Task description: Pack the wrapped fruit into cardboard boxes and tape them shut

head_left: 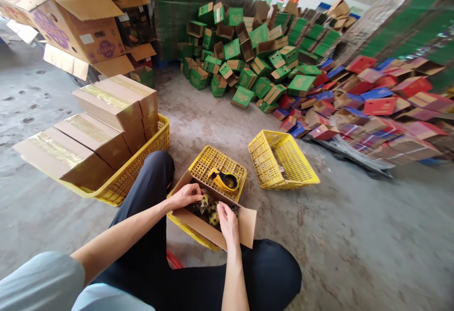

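Between my knees an open cardboard box (198, 223) rests on an upturned yellow crate (204, 159), one end flap (247, 226) folded outward. Inside lie yellow items with dark spots (213, 216), among what looks like shiny plastic; their kind is not clear. My left hand (186, 195) reaches over the box's left side, fingers closed in a pinch near the spotted items. Over the right side, my right hand (228, 222) has its fingers pressed together. What either pinches is too small to make out. A yellow and black tape dispenser (225, 180) lies on the crate just beyond the box.
To the left, a yellow crate (117, 185) holds several taped cartons (113, 98). Another yellow crate (283, 159) stands tilted at right. Heaps of green boxes (243, 96) and red and blue boxes (379, 106) lie behind. Large open cartons (81, 30) are stacked at upper left.
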{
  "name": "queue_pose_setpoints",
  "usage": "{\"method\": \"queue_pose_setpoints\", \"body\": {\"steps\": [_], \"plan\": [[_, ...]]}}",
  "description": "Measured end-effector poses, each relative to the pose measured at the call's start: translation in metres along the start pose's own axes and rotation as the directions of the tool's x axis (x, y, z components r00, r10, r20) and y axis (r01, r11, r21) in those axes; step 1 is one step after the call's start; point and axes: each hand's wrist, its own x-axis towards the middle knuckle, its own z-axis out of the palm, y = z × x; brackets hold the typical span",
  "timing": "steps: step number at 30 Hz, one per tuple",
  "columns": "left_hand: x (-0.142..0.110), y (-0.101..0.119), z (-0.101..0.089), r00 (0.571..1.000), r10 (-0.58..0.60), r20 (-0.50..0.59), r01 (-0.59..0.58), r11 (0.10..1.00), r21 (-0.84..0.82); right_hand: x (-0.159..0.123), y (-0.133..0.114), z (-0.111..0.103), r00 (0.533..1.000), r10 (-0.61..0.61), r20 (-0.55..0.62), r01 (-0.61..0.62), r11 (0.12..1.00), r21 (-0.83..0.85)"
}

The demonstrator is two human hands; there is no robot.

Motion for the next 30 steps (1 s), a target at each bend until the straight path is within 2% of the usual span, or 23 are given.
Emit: {"method": "queue_pose_setpoints", "body": {"steps": [1,3,6,8,10,13,16,23,27,30], "plan": [[-0.002,0.006,0.000,0.998,-0.022,0.056,0.030,0.987,-0.159,-0.001,-0.001,0.000,0.998,0.063,-0.013,-0.062,0.994,0.095],[-0.004,0.015,0.002,0.988,-0.046,0.149,0.099,0.923,-0.371,-0.003,-0.006,0.002,0.987,0.158,0.039,-0.163,0.949,0.270],[-0.006,0.019,0.006,0.983,-0.047,0.180,0.129,0.869,-0.478,-0.008,-0.017,0.003,0.958,0.200,0.203,-0.271,0.863,0.427],[-0.006,0.015,0.008,0.989,-0.056,0.135,0.114,0.874,-0.473,-0.012,-0.025,0.002,0.961,0.174,0.216,-0.257,0.849,0.461],[-0.005,0.011,0.009,0.991,-0.092,0.095,0.126,0.880,-0.459,-0.015,-0.031,0.000,0.978,0.132,0.164,-0.194,0.865,0.463],[-0.005,0.007,0.009,0.980,-0.138,0.140,0.187,0.878,-0.441,-0.018,-0.036,-0.001,0.984,0.108,0.139,-0.160,0.880,0.448],[-0.005,0.010,0.011,0.970,-0.137,0.199,0.205,0.903,-0.379,-0.020,-0.036,0.000,0.986,0.103,0.128,-0.150,0.882,0.446],[-0.005,0.015,0.012,0.974,-0.128,0.185,0.184,0.927,-0.326,-0.017,-0.035,0.004,0.993,0.114,0.043,-0.121,0.884,0.452],[-0.003,0.007,0.014,0.971,-0.183,0.154,0.230,0.895,-0.383,-0.016,-0.033,0.003,0.994,0.107,0.017,-0.105,0.909,0.403],[0.000,-0.001,0.015,0.965,-0.218,0.142,0.260,0.847,-0.464,-0.016,-0.033,-0.001,1.000,0.019,0.016,-0.024,0.930,0.367]]}}
